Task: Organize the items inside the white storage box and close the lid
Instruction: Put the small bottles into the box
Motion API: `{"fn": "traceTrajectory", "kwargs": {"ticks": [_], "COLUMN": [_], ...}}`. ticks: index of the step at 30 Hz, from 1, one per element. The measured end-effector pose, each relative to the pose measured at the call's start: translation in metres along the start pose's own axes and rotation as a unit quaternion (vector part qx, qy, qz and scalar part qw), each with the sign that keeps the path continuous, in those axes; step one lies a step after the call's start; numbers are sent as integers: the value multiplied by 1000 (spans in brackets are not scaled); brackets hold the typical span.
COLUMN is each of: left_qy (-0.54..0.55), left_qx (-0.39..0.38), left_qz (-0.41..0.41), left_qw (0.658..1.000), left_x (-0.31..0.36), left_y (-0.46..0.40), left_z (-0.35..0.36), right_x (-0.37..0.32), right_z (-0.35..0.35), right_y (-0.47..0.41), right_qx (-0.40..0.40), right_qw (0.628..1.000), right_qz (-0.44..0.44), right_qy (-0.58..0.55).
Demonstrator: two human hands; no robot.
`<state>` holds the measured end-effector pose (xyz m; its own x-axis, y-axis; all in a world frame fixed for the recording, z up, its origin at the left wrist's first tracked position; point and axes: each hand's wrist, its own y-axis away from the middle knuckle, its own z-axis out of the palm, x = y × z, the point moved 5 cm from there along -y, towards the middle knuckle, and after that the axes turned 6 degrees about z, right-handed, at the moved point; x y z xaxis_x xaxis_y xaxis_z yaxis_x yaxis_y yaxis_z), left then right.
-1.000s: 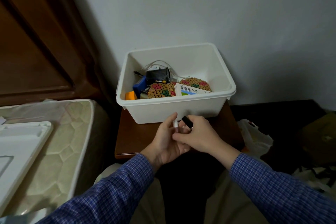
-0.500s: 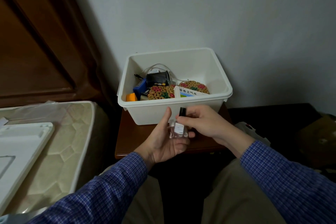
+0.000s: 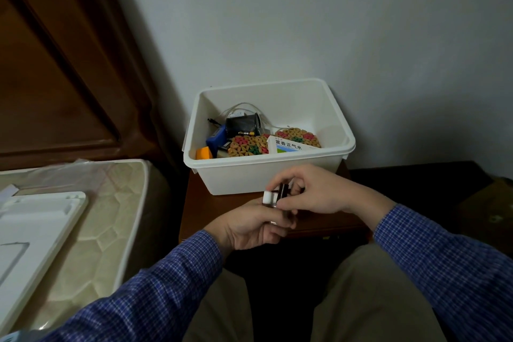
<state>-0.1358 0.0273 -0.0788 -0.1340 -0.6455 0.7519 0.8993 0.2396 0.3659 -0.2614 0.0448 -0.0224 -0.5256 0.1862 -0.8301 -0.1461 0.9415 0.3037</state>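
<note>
— So, where do your hands stand?

— Your left hand (image 3: pixel 249 226) cups a small clear bottle (image 3: pixel 273 201) from below, fingers curled round it. Your right hand (image 3: pixel 313 193) pinches its dark cap end, likely to check that it is tight before it goes in.

— And the box?

— The white storage box (image 3: pixel 337 119) sits open on the small wooden desk (image 3: pixel 194 203), just past your hands, its left side crowded with a medicine carton (image 3: pixel 287 145) and beaded mats (image 3: pixel 248 146). The lid (image 3: pixel 36 228) lies on the bed (image 3: pixel 111 203), well apart to your left.
</note>
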Motion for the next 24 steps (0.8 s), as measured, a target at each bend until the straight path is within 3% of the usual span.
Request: {"fn": "traceTrajectory", "kwargs": {"ticks": [4, 8, 10, 12, 16, 19, 22, 24], "left_qy": [-44, -104, -133, -157, -215, -216, -196, -186], "left_qx": [30, 52, 93, 148, 228, 236, 236, 230], "left_qz": [23, 82, 114, 144, 145, 114, 80, 65], "left_qw": [998, 990, 980, 966, 938, 941, 948, 953], "left_x": [12, 67, 105, 139, 183, 190, 188, 187], "left_y": [-3, -9, -17, -30, -69, -104, -133, -147], "left_z": [-2, -13, -27, -44, -85, -105, -116, -121], "right_x": [0, -8, -6, -1, 36, 67, 92, 112], "right_z": [-10, -70, -112, -145, -164, -151, -139, -129], "right_y": [-1, -24, -50, -84, -164, -207, -229, -236], "right_qx": [11, 137, 201, 233, 157, 74, 22, -19], "right_qw": [998, 979, 958, 952, 963, 931, 903, 902], "right_qz": [2, 6, 38, 89, 210, 263, 290, 302], "right_qy": [-62, -152, -201, -176, 62, 242, 316, 307]}}
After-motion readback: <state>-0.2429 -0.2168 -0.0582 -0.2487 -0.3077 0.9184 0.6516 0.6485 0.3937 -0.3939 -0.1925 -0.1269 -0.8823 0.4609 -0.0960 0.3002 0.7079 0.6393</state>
